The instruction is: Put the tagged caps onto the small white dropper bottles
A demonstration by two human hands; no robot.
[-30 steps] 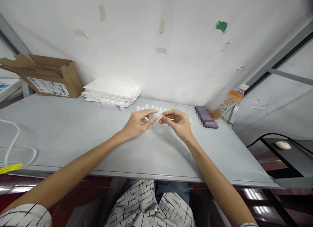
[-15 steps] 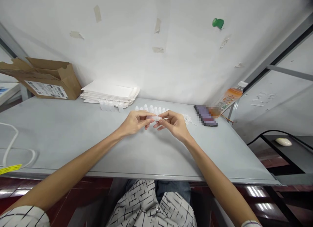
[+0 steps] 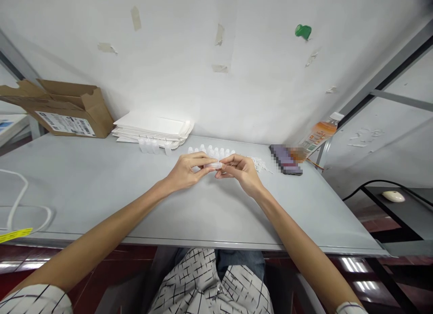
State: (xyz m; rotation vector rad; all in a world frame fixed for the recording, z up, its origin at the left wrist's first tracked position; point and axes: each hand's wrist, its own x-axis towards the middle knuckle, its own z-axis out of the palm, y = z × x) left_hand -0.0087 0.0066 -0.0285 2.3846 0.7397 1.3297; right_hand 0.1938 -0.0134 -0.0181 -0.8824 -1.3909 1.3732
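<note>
A small translucent plastic bottle [image 3: 213, 165] lies sideways between my two hands, above the middle of the desk. My left hand [image 3: 186, 170] pinches its body between thumb and fingers. At its other end, the fingertips of my right hand [image 3: 242, 170] are closed on the narrow tip; whether a cap is there is too small to tell. Just behind my hands stands a row of similar small white bottles [image 3: 221, 152], partly hidden by my fingers. Beyond my right hand lies a heap of thin white plastic pieces [image 3: 260, 165].
More small translucent bottles [image 3: 149, 145] stand at the left, before a stack of white sheets [image 3: 149, 124]. An open cardboard box [image 3: 67, 111] sits at the back left. On the right are a phone [image 3: 286, 159] and a leaning drink bottle [image 3: 316, 136]. A white cable [image 3: 20, 196] loops at the left.
My right fingers have drawn closer together around the bottle's end. The bottle has tilted slightly and sits a little lower; both hands otherwise keep their places.
</note>
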